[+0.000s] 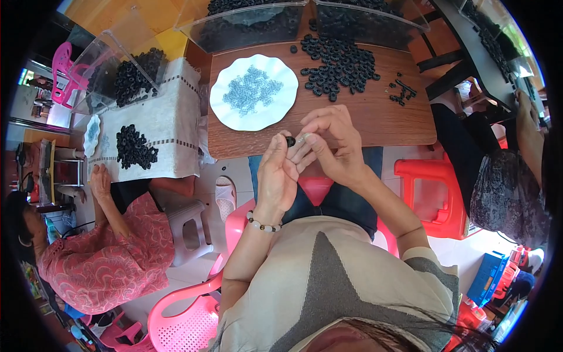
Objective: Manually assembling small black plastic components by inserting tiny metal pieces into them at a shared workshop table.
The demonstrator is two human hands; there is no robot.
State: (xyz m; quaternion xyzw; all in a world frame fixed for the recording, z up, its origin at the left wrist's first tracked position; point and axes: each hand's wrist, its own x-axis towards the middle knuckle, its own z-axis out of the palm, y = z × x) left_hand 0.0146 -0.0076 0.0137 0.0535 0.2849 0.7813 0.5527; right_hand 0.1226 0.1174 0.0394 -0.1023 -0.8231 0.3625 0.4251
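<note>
Between the thumb and fingers of my left hand [274, 176] is a small round black part [290, 141], held just past the table's near edge. My right hand [340, 146] comes up close on its right, thumb and fingertips pinched together. Whatever is in that pinch is too small to tell, though something shiny shows at the fingertips. Ahead of my left hand, a white wavy-edged plate [220, 76] bears a spread of tiny clear rings [252, 91]. Many more black round parts [343, 64] lie in a loose pile on the brown table [399, 126].
Clear plastic bins [252, 29] of black parts line the table's back. A few thin black bits [404, 91] lie at the right. On the left, another person's hand [101, 183] rests by a cloth-covered table [176, 111]. A red stool [431, 193] stands to my right.
</note>
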